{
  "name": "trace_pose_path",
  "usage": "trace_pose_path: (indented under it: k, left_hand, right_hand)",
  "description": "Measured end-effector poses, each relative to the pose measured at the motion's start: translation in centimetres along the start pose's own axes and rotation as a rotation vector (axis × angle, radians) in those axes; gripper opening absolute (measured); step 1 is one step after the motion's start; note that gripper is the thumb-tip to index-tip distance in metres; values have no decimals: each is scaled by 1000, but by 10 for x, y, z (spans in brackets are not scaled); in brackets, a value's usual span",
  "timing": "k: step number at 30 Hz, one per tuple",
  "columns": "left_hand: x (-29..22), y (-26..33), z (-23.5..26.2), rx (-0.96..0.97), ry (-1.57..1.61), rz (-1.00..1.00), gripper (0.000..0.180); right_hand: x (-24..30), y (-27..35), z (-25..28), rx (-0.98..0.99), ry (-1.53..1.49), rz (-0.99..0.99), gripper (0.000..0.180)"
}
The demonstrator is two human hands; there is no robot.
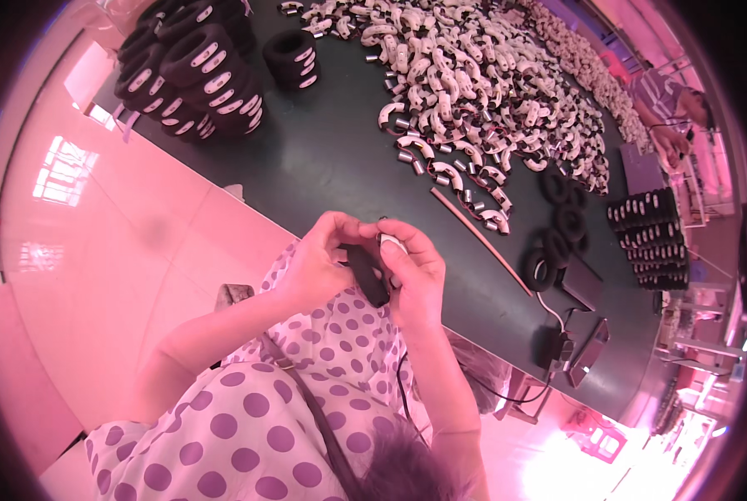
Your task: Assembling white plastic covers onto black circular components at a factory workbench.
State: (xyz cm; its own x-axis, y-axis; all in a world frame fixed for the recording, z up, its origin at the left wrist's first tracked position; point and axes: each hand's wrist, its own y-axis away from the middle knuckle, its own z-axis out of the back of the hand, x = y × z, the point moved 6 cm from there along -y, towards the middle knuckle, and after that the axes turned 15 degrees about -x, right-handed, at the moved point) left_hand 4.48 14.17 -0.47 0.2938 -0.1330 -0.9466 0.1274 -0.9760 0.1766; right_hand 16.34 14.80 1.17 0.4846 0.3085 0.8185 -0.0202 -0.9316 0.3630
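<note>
Tall ring stacks: at the far left of my view, black rings (210, 92) with pale oval labels stand piled on the dark table (331, 159).
Short stack: a smaller black pile (290, 63) stands just beside them.
Left hand: I see the left hand (319, 263) curled around the dark piece (368, 277), grasping it.
Dark piece: between both hands, over the lap; its full shape is hidden from me.
Right hand: the right hand (419, 271) pinches a small white part (393, 243) between thumb and finger; whether that joins the dark piece, I can't tell.
White heap: curved white parts (473, 100) spread beyond the hands.
Stick: a thin wooden stick (482, 242) lies near the heap.
Far right: loose black rings (540, 271), then more stacks (650, 238).
</note>
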Motion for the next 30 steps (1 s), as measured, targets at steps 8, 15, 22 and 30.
trace_pose_path:
  k: [8, 15, 22, 30]
  left_hand:
    - [-8, -9, -1, 69, -167, -55, 35]
    - [12, -9, 14, 50, -35, 255, 23]
    - [17, -3, 18, 93, -3, 330, 25]
    - [12, -2, 8, 138, 81, 341, 28]
  right_hand:
    - [23, -10, -2, 44, 89, 16, 21]
    - [53, -20, 3, 23, 378, 103, 34]
    - [59, -14, -5, 83, 544, 201, 36]
    - [55, -8, -4, 40, 693, 113, 31]
